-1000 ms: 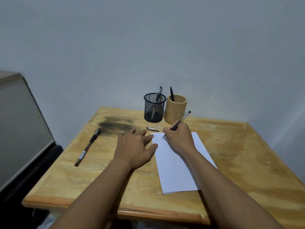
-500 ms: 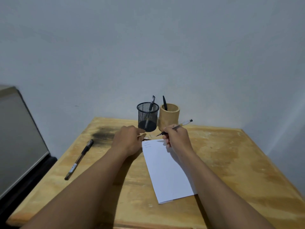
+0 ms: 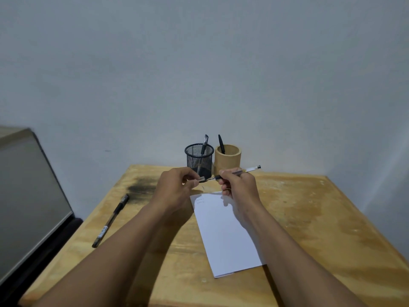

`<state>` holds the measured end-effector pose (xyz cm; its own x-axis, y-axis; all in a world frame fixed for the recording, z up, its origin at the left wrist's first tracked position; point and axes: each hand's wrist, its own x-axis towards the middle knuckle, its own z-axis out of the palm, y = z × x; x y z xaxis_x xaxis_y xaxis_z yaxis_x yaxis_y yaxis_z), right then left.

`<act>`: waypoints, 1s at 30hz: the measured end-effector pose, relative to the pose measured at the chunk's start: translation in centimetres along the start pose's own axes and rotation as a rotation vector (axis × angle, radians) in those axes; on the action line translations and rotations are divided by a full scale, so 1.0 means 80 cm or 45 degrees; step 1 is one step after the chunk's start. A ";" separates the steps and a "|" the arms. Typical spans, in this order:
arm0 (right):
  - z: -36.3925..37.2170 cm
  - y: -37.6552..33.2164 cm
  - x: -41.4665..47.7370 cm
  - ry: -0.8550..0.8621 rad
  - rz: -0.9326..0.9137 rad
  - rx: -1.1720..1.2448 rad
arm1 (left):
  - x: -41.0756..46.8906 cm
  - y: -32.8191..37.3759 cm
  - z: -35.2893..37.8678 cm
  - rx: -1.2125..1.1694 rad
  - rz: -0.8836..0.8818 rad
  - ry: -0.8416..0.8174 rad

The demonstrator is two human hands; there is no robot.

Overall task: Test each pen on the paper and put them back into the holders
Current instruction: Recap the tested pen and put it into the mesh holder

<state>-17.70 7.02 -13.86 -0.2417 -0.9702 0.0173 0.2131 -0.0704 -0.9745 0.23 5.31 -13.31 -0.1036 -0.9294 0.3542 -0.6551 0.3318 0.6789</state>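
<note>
Hands lifted off the paper since a second ago, cap gone from table | left hand (image 3: 174, 187) pinches cap (image 3: 201, 178) | right hand (image 3: 239, 185) grips pen (image 3: 238, 172), tip at cap's mouth, above paper (image 3: 225, 231) far edge | spare pen (image 3: 110, 220) lies left on table (image 3: 309, 218) | mesh holder (image 3: 199, 160), wooden holder (image 3: 229, 161) behind, one pen standing in each

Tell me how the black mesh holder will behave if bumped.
The mesh holder looks like thin wire, so probably light and easy to slide. One pen leans on its rim; a careless drop might tip it, though its base looks wide.
</note>
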 end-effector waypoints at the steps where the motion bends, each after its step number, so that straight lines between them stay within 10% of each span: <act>1: -0.001 -0.003 0.000 -0.001 -0.019 0.009 | -0.001 0.001 -0.001 -0.013 0.004 -0.001; 30: -0.006 -0.031 -0.020 -0.221 -0.047 0.088 | -0.029 0.054 0.002 -0.497 -0.073 0.076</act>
<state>-18.29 8.85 -11.56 -0.0853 -0.9916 0.0970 0.2728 -0.1169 -0.9549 -2.49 8.84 -11.34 -0.0238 -0.9408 0.3381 -0.3238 0.3272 0.8877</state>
